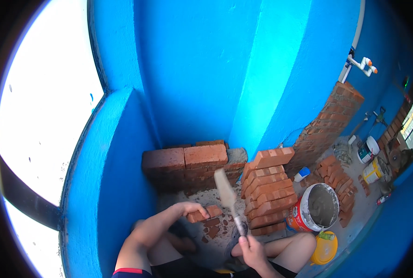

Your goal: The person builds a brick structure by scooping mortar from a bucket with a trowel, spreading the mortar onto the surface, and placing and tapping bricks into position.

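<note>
My left hand (192, 209) grips a red brick (211, 213), thumb on top, low over the rubble-strewn floor. In my right hand (252, 250) is the handle of a trowel (226, 190), its pale, mortar-smeared blade pointing up and away from me. The blade stands apart from the brick, to its right. Beyond both hands runs a low brick wall (205, 156) set against the blue wall, with grey mortar (237, 155) at its right end. Broken brick pieces (211, 230) lie beneath the held brick.
A stack of bricks (271, 190) stands to the right of the trowel. Beside it is a bucket of grey mortar (323, 206), with a yellow lid (324, 250) nearer me. Farther right lies a brick pile (338, 180), then more buckets (372, 171). Blue walls (123, 185) close in on the left.
</note>
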A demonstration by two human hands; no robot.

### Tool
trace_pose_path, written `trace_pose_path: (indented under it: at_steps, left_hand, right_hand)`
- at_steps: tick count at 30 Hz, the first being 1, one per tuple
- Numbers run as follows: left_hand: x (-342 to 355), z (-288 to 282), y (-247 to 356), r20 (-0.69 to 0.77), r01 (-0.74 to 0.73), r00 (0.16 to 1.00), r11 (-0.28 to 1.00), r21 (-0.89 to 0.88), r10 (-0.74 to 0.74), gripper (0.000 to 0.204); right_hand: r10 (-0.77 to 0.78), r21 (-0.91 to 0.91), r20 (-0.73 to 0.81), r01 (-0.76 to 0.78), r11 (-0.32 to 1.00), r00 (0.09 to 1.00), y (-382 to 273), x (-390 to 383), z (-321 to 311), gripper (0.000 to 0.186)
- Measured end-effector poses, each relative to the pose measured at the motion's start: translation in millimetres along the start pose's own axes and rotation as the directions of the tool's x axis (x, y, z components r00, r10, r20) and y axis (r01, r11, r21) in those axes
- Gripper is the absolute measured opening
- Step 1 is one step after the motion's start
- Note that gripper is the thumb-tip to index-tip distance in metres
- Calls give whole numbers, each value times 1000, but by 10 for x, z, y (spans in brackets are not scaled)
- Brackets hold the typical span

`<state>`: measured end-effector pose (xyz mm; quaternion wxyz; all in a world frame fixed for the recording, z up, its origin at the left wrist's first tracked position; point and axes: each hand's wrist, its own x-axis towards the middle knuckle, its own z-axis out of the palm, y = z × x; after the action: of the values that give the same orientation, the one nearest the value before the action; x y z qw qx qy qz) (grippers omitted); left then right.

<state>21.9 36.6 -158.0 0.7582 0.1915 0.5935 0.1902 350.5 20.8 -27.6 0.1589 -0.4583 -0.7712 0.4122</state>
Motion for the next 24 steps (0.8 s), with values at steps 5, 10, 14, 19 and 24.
trace_pose_path:
  at_steps: [5,10,14,19,24]
  left_hand:
    - [-20,-110,42,137,57,989,998,-25,-53,40]
    - [-41,-69,88,53,-40,998,999,25,39,42]
    - [-213,-355,135,108,-7,994,992,-124,20,50]
    - [-467,-230,481,193,-464,870,886,2,455,92]
    - [-703,1,916,153,-615,782,788,32,604,110]
  right_hand:
    - [-454,-21,-502,515,857,736,-174,21,-125,25]
    - [197,-312,48,-173,934,979,1375,-29,789,41]
    - [194,-290,22,-179,940,981,1293,8,774,48]
    - [264,601,592,-635,485,761,367,301,-170,32]
    - [76,759,623,-625,182,779,118,607,-868,30]
